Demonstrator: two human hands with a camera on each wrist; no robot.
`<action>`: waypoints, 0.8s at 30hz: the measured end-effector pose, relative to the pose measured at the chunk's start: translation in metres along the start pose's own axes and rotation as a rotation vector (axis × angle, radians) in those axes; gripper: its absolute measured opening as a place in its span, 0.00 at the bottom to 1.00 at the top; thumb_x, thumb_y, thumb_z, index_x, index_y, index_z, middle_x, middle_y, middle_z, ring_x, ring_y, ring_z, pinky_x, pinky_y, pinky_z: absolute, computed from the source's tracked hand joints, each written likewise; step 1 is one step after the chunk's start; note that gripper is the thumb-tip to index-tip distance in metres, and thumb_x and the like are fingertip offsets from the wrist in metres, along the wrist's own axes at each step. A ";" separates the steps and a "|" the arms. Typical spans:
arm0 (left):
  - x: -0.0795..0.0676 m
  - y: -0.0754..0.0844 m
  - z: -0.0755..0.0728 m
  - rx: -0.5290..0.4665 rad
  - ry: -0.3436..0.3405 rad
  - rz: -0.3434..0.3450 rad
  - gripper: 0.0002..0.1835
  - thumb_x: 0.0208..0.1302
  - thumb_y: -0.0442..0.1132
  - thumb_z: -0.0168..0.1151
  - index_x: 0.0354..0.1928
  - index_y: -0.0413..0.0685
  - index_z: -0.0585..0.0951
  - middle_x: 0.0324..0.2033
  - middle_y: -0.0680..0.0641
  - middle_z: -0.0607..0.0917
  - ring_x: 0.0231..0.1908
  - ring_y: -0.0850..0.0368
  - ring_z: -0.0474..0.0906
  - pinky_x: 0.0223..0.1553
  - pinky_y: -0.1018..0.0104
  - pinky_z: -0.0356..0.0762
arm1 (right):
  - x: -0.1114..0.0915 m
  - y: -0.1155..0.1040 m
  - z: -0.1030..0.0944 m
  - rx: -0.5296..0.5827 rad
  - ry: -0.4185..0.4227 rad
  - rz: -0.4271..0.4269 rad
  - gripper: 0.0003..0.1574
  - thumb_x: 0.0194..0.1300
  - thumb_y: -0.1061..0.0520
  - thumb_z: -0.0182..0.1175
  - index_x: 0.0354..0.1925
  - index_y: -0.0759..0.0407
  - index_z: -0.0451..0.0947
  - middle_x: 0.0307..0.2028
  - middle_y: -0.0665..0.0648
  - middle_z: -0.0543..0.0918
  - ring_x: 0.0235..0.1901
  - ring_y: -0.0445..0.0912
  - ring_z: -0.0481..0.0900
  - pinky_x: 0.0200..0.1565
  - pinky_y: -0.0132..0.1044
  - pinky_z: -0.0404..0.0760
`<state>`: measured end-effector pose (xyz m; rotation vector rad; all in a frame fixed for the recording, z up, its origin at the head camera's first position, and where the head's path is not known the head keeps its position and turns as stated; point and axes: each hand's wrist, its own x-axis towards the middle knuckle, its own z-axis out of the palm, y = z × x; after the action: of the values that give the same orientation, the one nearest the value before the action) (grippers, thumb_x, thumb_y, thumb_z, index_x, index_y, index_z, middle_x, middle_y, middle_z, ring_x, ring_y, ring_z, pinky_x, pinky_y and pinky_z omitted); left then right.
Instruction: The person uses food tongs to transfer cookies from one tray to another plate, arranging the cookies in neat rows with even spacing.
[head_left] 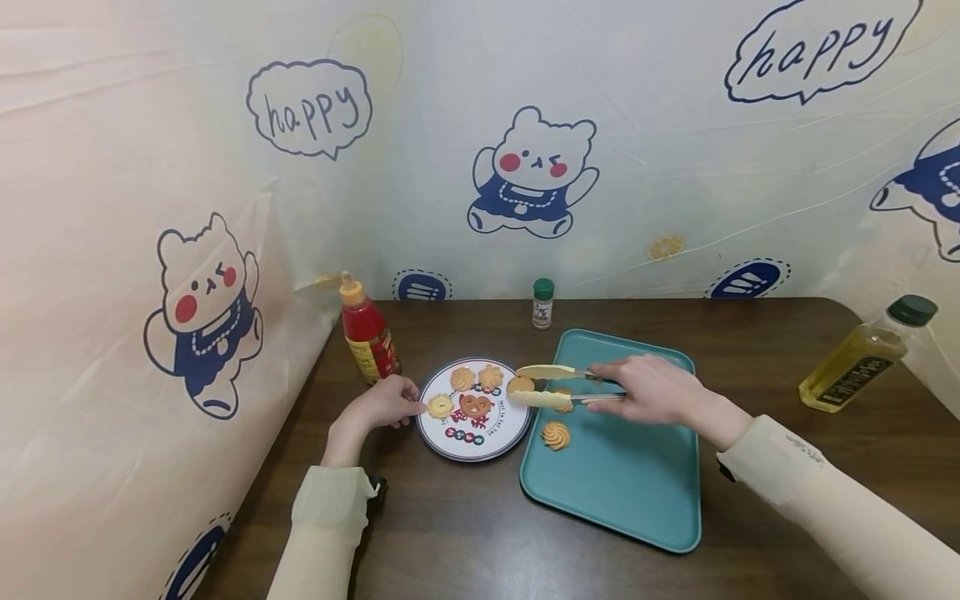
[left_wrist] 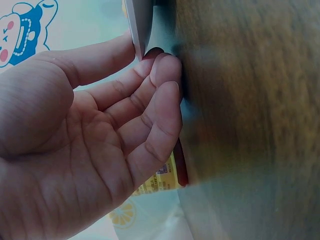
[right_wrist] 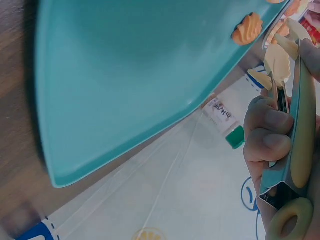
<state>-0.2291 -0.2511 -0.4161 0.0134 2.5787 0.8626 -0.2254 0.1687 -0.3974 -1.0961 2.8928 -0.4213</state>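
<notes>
My left hand [head_left: 382,402] pinches the near-left rim of a round white plate [head_left: 510,429], thumb on top and fingertips under the edge in the left wrist view. Several piped cookies [head_left: 462,379] lie on the printed plate. In my right hand [head_left: 648,387] is a pair of tongs [head_left: 540,399] with cream tips, fingers curled round the handles. Between the tips, over the plate's right rim, is a round cookie [head_left: 521,385]. Two cookies are on the teal tray [head_left: 622,492]: a swirled cookie [head_left: 556,436] and another partly hidden behind the tongs.
A red sauce bottle [head_left: 369,333] with a yellow cap stands behind my left hand. A small green-capped shaker [head_left: 543,304] is at the back of the brown table [head_left: 442,533]. On the right stands an oil bottle [head_left: 855,362]. A printed cloth [head_left: 420,167] hangs behind the table.
</notes>
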 end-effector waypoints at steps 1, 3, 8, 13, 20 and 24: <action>0.000 0.000 0.000 0.002 0.001 0.001 0.14 0.66 0.42 0.67 0.47 0.39 0.80 0.31 0.45 0.82 0.31 0.51 0.78 0.36 0.62 0.81 | 0.001 -0.002 0.000 0.002 -0.005 0.000 0.40 0.65 0.35 0.63 0.61 0.63 0.78 0.25 0.45 0.79 0.14 0.34 0.64 0.18 0.32 0.64; 0.000 0.000 0.000 0.002 0.005 -0.001 0.14 0.66 0.42 0.67 0.47 0.40 0.80 0.31 0.45 0.82 0.31 0.52 0.78 0.37 0.62 0.81 | 0.004 -0.005 0.000 0.004 -0.016 0.001 0.39 0.65 0.36 0.64 0.61 0.63 0.78 0.31 0.50 0.83 0.15 0.34 0.65 0.18 0.32 0.65; 0.000 0.000 0.000 0.005 0.006 -0.002 0.15 0.66 0.42 0.67 0.48 0.40 0.80 0.32 0.45 0.82 0.31 0.52 0.79 0.37 0.62 0.81 | 0.008 -0.010 0.001 -0.006 -0.042 0.006 0.39 0.65 0.36 0.64 0.61 0.62 0.78 0.40 0.57 0.87 0.15 0.35 0.65 0.19 0.33 0.65; 0.000 0.000 0.000 0.006 0.009 -0.002 0.15 0.66 0.42 0.68 0.48 0.40 0.80 0.32 0.45 0.83 0.31 0.51 0.79 0.38 0.62 0.82 | 0.011 -0.013 0.001 -0.015 -0.057 0.012 0.39 0.64 0.36 0.65 0.61 0.62 0.78 0.35 0.54 0.86 0.15 0.36 0.65 0.19 0.33 0.63; 0.000 0.000 0.000 0.004 0.008 -0.006 0.15 0.66 0.43 0.67 0.48 0.40 0.80 0.32 0.45 0.82 0.32 0.51 0.79 0.38 0.62 0.82 | 0.018 -0.016 -0.004 -0.048 -0.092 -0.004 0.39 0.64 0.35 0.64 0.60 0.62 0.78 0.19 0.43 0.71 0.16 0.36 0.62 0.19 0.32 0.59; 0.000 0.000 0.001 0.007 0.009 0.001 0.15 0.66 0.42 0.67 0.48 0.39 0.80 0.32 0.45 0.82 0.32 0.51 0.79 0.38 0.62 0.82 | 0.023 -0.019 -0.008 -0.072 -0.104 -0.021 0.40 0.63 0.34 0.64 0.60 0.62 0.79 0.16 0.43 0.68 0.15 0.36 0.60 0.18 0.32 0.57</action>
<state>-0.2289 -0.2507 -0.4169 0.0126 2.5901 0.8565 -0.2310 0.1422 -0.3835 -1.1227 2.8281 -0.2541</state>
